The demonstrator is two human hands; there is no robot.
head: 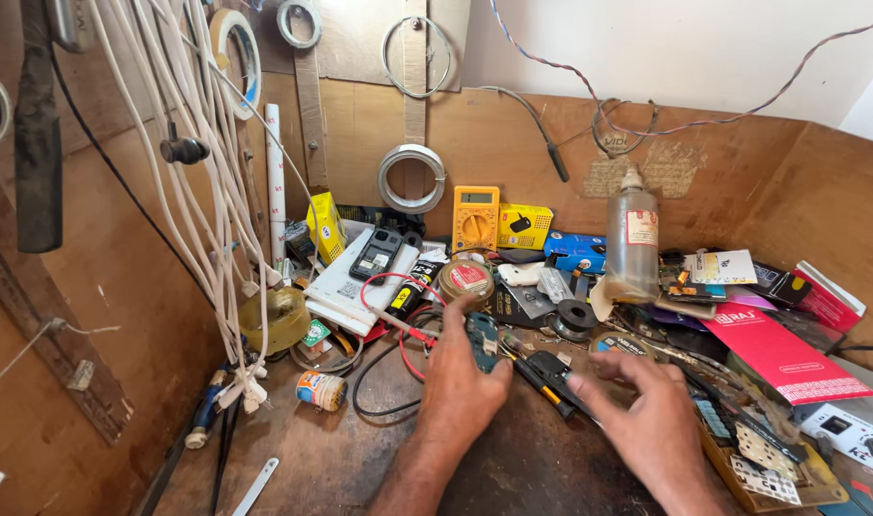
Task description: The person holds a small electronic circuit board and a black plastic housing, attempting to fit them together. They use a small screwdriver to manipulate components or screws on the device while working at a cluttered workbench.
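My left hand (463, 382) rests on the brown bench and grips a small blue-green circuit board (481, 338) between thumb and fingers. My right hand (647, 420) hovers just to its right with fingers spread, its fingertips touching a small black flat part (549, 366) lying on the bench. A screwdriver with a yellow-and-black handle (542, 387) lies between the two hands. Red and black probe leads (403, 330) curl just left of my left hand.
A yellow multimeter (476, 218) leans on the back wall beside a clear plastic bottle (632, 244). A black phone (375, 254) lies on white boxes. White cables (207, 191) hang at left. Red packaging (780, 354) and circuit boards (761, 449) crowd the right.
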